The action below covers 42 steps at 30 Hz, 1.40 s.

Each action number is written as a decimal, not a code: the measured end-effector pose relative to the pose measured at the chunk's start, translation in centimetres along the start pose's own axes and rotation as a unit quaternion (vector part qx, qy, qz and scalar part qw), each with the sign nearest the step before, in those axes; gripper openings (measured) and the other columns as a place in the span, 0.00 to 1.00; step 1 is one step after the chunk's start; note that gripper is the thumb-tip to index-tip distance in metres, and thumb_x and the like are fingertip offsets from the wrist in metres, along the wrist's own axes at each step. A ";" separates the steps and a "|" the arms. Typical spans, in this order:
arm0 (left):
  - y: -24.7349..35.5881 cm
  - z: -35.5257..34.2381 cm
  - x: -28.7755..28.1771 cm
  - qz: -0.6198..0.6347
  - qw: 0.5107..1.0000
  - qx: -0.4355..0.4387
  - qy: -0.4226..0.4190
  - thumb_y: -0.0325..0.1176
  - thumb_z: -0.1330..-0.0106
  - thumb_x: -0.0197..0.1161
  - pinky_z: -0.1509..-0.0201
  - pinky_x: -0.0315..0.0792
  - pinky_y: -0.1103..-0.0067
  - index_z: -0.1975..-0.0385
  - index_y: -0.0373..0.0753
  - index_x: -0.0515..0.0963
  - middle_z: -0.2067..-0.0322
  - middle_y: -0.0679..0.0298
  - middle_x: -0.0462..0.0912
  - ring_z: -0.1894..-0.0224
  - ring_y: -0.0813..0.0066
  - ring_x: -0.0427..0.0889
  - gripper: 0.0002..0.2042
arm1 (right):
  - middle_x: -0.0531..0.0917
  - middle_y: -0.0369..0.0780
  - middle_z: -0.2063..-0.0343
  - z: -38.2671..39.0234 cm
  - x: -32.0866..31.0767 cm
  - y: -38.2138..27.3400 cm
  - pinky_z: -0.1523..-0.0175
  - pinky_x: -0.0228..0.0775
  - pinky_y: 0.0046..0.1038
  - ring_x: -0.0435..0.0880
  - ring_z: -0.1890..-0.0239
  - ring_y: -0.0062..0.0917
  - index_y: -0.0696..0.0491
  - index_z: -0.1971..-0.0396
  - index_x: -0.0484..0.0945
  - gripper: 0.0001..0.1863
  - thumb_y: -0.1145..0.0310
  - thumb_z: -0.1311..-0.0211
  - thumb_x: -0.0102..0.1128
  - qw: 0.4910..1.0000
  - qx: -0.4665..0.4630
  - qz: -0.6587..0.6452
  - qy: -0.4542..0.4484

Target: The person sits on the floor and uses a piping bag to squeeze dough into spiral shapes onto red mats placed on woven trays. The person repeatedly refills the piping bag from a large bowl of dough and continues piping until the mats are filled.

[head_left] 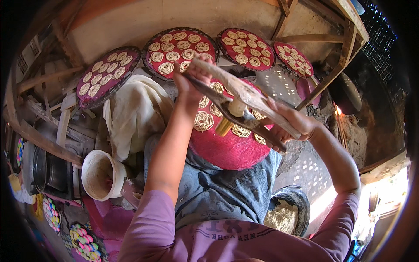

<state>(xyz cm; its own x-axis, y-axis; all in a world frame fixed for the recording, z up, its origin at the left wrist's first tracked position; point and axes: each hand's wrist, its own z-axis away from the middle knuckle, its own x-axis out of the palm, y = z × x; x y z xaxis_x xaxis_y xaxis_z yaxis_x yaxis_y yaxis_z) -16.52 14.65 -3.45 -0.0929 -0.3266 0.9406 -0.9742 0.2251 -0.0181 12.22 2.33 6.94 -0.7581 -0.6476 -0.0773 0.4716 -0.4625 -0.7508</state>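
My left hand [190, 81] and my right hand [292, 124] grip opposite ends of a long wooden hand press [253, 98], held slanting across my view. Between its two handles sits a pale cylinder [236, 107], with a brass tube [223, 126] hanging below. Under the press, a round red tray [227, 153] lies above my lap, carrying several pale, coiled noodle-like nests [203, 120]. The press hides part of the tray and some of the nests.
Several trays of similar nests [180, 34] line the back. A cream cloth [131, 113] and white bucket [103, 174] stand left. A dark bowl of pale, crumbly mixture [281, 218] sits at lower right. A fire [338, 109] burns right, near wooden beams [323, 87].
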 end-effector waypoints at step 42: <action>-1.0 4.1 -2.6 -0.009 0.985 0.169 -0.024 0.45 0.37 0.55 0.58 0.72 0.75 0.69 0.46 0.72 0.73 0.72 0.74 0.68 0.75 0.74 0.10 | 0.78 0.45 0.68 -10.6 3.4 9.2 0.75 0.70 0.22 0.75 0.81 0.23 0.48 0.35 0.61 0.32 0.43 0.30 0.38 0.841 -0.092 -0.424 -0.322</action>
<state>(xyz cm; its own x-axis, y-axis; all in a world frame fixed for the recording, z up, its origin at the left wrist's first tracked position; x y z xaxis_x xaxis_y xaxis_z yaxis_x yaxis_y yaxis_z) -16.17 11.56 -7.28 -0.0764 -0.3735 0.9245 -0.9878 -0.0981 -0.1212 9.25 2.26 -7.19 -0.3569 -0.3525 0.8651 -0.2390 -0.8608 -0.4493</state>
